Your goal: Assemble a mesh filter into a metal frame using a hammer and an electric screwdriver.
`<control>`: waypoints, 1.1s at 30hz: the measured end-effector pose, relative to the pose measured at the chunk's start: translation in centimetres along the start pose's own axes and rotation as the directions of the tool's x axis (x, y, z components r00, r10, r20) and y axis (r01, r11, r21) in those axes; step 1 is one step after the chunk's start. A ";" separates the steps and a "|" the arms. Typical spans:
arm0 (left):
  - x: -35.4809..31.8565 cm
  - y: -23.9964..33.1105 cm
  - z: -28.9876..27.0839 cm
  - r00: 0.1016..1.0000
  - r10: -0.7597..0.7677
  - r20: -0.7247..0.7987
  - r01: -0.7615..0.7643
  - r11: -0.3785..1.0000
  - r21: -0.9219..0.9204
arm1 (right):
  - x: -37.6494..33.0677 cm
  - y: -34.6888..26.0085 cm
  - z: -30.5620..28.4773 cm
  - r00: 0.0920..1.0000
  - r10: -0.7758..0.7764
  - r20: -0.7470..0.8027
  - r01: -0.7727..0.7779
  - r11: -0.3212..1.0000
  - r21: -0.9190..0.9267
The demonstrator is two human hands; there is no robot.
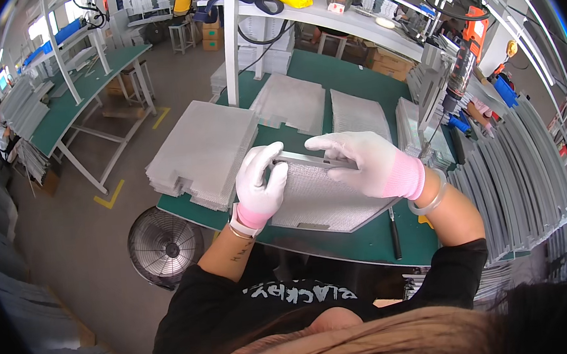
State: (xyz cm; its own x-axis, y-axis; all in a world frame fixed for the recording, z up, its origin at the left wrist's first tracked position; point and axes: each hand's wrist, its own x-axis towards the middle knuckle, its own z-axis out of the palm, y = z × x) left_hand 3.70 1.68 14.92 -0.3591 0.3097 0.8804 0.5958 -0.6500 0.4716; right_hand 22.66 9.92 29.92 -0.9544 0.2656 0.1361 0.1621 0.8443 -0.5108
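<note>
In front of me a silver mesh panel [325, 197] with narrow metal edging lies on the green tabletop. A slim grey metal strip [309, 158] runs along its far edge, between my hands. My left hand [260, 182], in a white glove with a pink cuff, curls its fingers and thumb around the strip's left end. At the other end my right hand [369, 160], gloved the same way, has its thumb and fingers about the strip, index finger stretched above it. Its palm hides part of the panel's right side.
Stacked mesh sheets [201, 150] lie left, with more mesh sheets [291, 100] behind. A black-handled tool [395, 235] rests near the right front edge. An orange-and-black power driver [470, 52] hangs at right, above stacked grey frame strips [509, 172]. A floor fan [166, 246] stands left.
</note>
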 end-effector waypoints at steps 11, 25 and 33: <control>-0.7 0.1 0.6 0.999 -0.004 -0.051 0.003 1.000 -0.021 | 0.0 0.4 1.1 0.984 -0.175 -0.033 0.170 0.980 -0.106; -1.1 -0.6 0.6 1.000 0.007 -0.008 -0.008 0.990 -0.137 | -0.9 -1.6 3.1 0.901 -0.432 0.023 0.165 0.296 -0.941; -1.5 -0.3 1.0 0.999 -0.042 -0.027 0.037 0.985 -0.166 | 1.1 -0.2 4.1 0.879 -0.471 -0.072 0.126 0.375 -0.918</control>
State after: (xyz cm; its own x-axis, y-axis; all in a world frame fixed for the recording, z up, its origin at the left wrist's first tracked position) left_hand 4.81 2.10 13.56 -0.4035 0.3178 0.8580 0.4547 -0.7441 0.4895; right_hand 20.59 8.11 26.67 -0.8974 -0.1306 0.4214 0.1710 0.7776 0.6050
